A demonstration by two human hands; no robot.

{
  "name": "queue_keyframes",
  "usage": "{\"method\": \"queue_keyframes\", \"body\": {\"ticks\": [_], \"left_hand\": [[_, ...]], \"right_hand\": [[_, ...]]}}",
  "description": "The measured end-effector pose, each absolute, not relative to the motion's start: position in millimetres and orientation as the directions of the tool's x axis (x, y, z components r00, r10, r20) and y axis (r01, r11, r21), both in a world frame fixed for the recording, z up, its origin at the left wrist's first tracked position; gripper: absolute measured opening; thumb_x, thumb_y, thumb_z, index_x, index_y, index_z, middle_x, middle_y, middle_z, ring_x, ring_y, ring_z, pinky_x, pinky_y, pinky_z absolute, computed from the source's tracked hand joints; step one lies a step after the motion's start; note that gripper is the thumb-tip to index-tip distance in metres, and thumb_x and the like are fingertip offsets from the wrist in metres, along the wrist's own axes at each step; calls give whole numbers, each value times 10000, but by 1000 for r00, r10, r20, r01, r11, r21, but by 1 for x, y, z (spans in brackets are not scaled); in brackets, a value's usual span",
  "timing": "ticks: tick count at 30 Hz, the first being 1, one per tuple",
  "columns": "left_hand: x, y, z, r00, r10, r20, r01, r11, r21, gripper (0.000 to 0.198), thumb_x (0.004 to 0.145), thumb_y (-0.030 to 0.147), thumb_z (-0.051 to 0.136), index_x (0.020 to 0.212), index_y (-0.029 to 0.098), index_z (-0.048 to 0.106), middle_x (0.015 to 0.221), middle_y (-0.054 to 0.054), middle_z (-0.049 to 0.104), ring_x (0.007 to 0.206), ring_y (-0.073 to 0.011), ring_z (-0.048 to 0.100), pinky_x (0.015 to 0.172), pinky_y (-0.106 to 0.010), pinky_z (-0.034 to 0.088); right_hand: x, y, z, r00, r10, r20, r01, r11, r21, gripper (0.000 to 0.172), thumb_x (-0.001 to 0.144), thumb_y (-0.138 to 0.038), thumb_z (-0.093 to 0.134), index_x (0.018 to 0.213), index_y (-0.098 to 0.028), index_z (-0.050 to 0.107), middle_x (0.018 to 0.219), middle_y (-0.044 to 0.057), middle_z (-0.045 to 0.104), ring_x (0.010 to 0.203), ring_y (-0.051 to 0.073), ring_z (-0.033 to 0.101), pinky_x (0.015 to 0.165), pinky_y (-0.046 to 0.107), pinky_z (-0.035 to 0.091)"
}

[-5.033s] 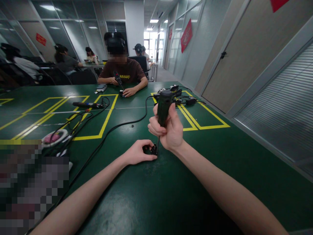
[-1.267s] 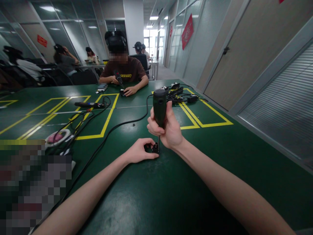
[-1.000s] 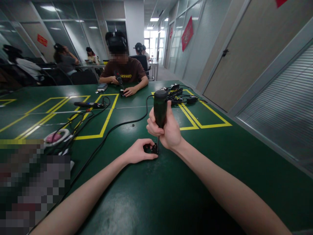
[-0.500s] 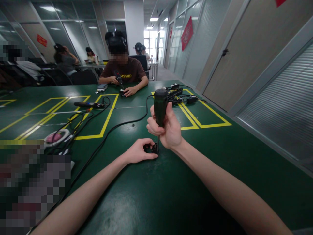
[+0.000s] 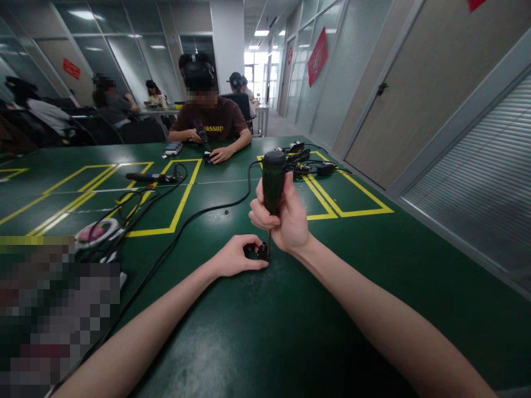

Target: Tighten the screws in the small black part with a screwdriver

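Note:
My right hand point(image 5: 284, 218) is wrapped round the dark handle of a screwdriver point(image 5: 274, 182), held upright with its thin shaft pointing down. The shaft's lower end meets a small black part point(image 5: 263, 251) on the green table. That part is pinched between the thumb and fingers of my left hand point(image 5: 240, 255), which rests low on the tabletop. Exactly where the tip sits on the part is too small to make out.
Black cables and adapters point(image 5: 302, 160) lie beyond my right hand. A black cord point(image 5: 199, 211) crosses the table. At left are a black tool point(image 5: 151, 177) and a white ring-shaped item point(image 5: 99, 232). Across the table point(image 5: 352, 265) a person point(image 5: 209, 119) works with a similar tool.
The screwdriver handle tilts very slightly to the right. My left hand and the small black part stay in place.

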State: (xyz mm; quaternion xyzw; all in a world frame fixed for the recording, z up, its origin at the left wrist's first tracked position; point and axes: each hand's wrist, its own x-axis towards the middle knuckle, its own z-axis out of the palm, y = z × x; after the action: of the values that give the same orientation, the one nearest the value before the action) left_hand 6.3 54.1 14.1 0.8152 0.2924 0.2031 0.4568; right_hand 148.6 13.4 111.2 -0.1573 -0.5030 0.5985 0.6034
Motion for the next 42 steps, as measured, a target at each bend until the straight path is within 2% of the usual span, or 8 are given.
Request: {"method": "queue_keyframes", "body": {"ticks": [6, 11, 15, 21, 27, 33, 38, 42], "left_hand": [[6, 54, 13, 748, 660, 66, 291, -416, 862, 251, 733, 355, 797, 850, 162, 688, 809, 1, 681, 770, -175, 597, 753, -288, 463], [6, 54, 13, 750, 657, 73, 286, -423, 859, 254, 738, 359, 796, 856, 162, 689, 820, -3, 687, 782, -179, 604, 764, -292, 464], [6, 54, 13, 748, 660, 70, 292, -422, 858, 255, 735, 361, 798, 849, 164, 684, 803, 5, 671, 763, -173, 591, 746, -286, 459], [6, 54, 14, 749, 660, 60, 295, -413, 861, 266, 729, 374, 789, 849, 164, 679, 804, 1, 661, 767, -175, 574, 747, -287, 446], [6, 53, 15, 744, 666, 57, 305, -414, 857, 274, 725, 385, 785, 847, 166, 675, 803, -1, 659, 761, -174, 569, 747, -289, 448], [6, 54, 14, 745, 663, 72, 299, -428, 853, 263, 732, 369, 792, 851, 163, 680, 797, 2, 660, 759, -172, 570, 748, -292, 456], [6, 54, 13, 747, 660, 76, 298, -435, 850, 254, 744, 350, 802, 859, 154, 690, 803, 2, 673, 763, -172, 583, 745, -294, 472], [6, 54, 14, 746, 662, 73, 308, -440, 843, 248, 738, 352, 802, 845, 160, 686, 791, 6, 665, 758, -171, 578, 742, -292, 471]], "right_hand": [[149, 14, 111, -239, 870, 431, -594, 220, -774, 595, 902, -772, 539, 705, -212, 505, 419, -137, 226, 375, 44, 104, 398, 176, 143], [148, 14, 111, -211, 900, 382, -571, 204, -795, 628, 914, -800, 470, 683, -217, 491, 403, -131, 221, 366, 49, 105, 394, 180, 149], [148, 13, 112, -209, 886, 413, -577, 230, -784, 617, 893, -795, 515, 681, -215, 510, 403, -130, 225, 363, 46, 111, 391, 179, 152], [147, 13, 113, -189, 921, 341, -570, 180, -802, 657, 925, -808, 426, 654, -214, 500, 388, -126, 222, 350, 49, 113, 386, 183, 155], [147, 13, 113, -200, 898, 392, -575, 216, -789, 636, 917, -789, 471, 659, -209, 519, 386, -128, 230, 352, 45, 114, 385, 176, 153], [146, 13, 115, -170, 922, 348, -550, 205, -810, 665, 924, -805, 420, 630, -214, 497, 380, -121, 219, 346, 48, 118, 382, 191, 156], [147, 14, 113, -198, 889, 413, -568, 239, -788, 634, 898, -788, 503, 634, -212, 519, 390, -121, 217, 351, 47, 124, 385, 195, 146], [147, 14, 113, -193, 908, 372, -546, 216, -809, 659, 907, -804, 461, 613, -215, 501, 387, -112, 221, 349, 50, 130, 387, 204, 146]]}}
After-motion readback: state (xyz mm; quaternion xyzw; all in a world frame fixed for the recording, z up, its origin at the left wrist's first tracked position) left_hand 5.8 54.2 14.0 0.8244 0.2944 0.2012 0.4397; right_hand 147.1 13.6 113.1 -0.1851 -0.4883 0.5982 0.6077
